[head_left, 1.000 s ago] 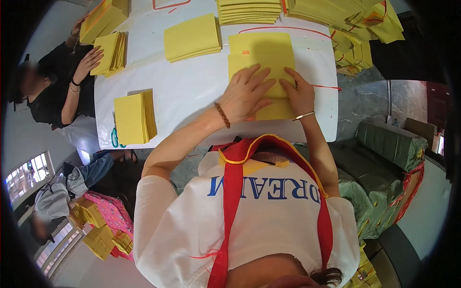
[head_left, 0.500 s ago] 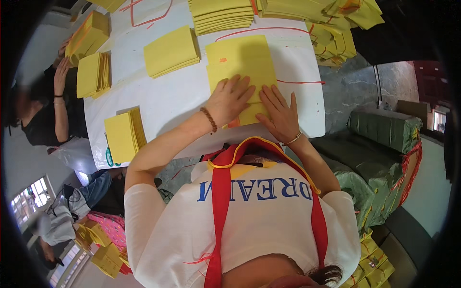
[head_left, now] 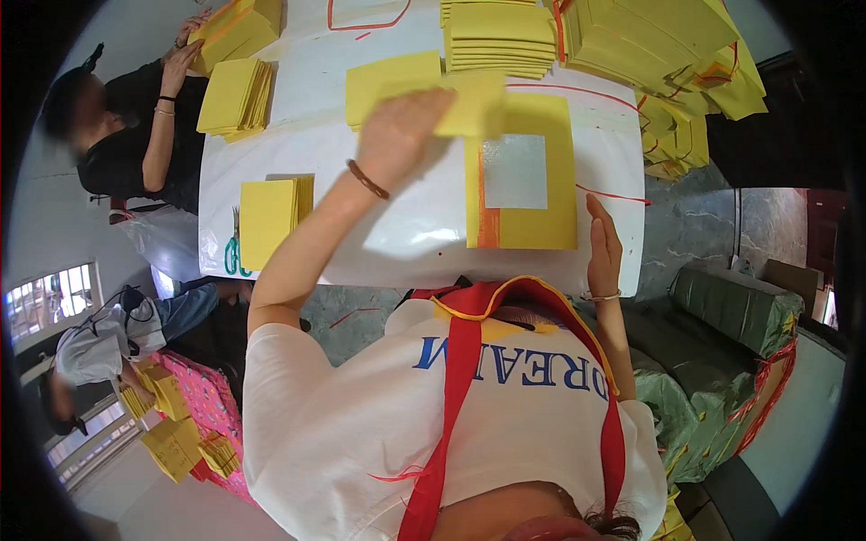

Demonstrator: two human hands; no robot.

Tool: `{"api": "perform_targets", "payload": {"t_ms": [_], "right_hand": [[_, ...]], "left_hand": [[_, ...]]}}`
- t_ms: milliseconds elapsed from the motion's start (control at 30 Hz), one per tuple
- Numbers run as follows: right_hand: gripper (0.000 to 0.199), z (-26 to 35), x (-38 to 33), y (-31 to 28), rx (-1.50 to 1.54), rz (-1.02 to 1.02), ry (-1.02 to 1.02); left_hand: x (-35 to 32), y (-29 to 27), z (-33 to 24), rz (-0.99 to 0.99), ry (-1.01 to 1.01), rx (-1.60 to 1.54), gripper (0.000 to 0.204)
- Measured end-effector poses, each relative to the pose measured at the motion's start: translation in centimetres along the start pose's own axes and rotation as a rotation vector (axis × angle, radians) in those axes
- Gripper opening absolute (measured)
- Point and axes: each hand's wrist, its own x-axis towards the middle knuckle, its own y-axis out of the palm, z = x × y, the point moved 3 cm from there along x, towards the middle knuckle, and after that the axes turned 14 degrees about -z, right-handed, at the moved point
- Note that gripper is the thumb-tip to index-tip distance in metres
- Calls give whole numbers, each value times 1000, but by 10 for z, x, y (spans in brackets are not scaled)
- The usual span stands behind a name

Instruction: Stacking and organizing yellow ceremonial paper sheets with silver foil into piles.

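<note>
My left hand [head_left: 401, 135] is raised over the white table [head_left: 406, 225] and holds a folded yellow paper sheet [head_left: 474, 104] lifted off the stack. Below it lies a stack of yellow sheets [head_left: 528, 185] whose top one shows a silver square in the middle and an orange strip along its left edge. My right hand [head_left: 603, 248] rests flat at the stack's right corner by the table's near edge, fingers together, gripping nothing.
A yellow pile [head_left: 271, 216] lies at the near left with green scissors [head_left: 233, 257] beside it. More yellow stacks [head_left: 501, 36] fill the far side and right. Another person [head_left: 135, 135] at the left handles a pile [head_left: 236, 95]. Green sacks [head_left: 731, 316] stand at the right.
Both hands were pressing flat on the yellow stack. Now my left hand has lifted a sheet up and away, uncovering the silver square, and my right hand has slid to the stack's right corner.
</note>
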Motion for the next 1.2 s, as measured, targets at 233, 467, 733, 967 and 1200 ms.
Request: {"api": "perform_targets", "payload": {"t_ms": [233, 467, 733, 967, 1200], "right_hand": [[34, 3, -2, 12, -10, 59, 13], [29, -4, -2, 14, -80, 26, -101], [27, -3, -2, 16, -162, 33, -209], [27, -4, -1, 14, -266, 104, -341], [26, -10, 0, 14, -240, 93, -361]], "left_hand": [[-55, 62, 111, 212, -14, 272, 56], [-73, 83, 110, 578, -192, 184, 64], [-95, 94, 98, 630, -236, 321, 69], [-69, 80, 99, 703, -221, 292, 70], [-57, 63, 73, 468, -247, 152, 69]]}}
